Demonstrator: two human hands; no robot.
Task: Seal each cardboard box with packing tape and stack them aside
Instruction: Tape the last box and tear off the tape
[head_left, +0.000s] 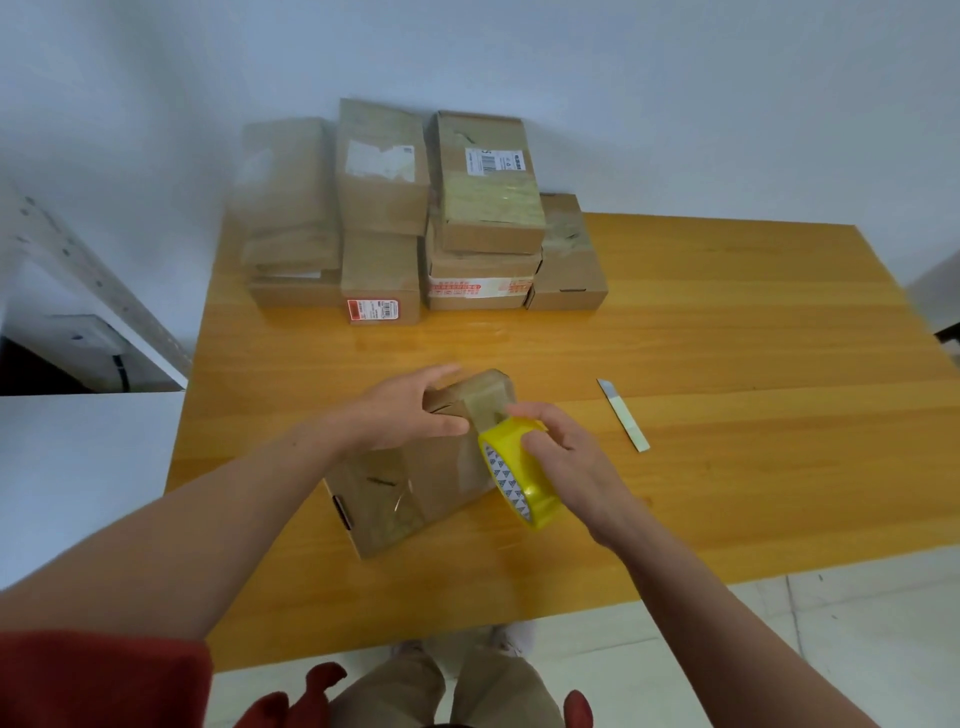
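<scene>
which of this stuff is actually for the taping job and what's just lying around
For the job:
- box, under the left hand
- tape roll, gripped by the right hand
- stacked boxes
- blade, probably for cutting tape

Lying about:
- white rack, left of the table
</scene>
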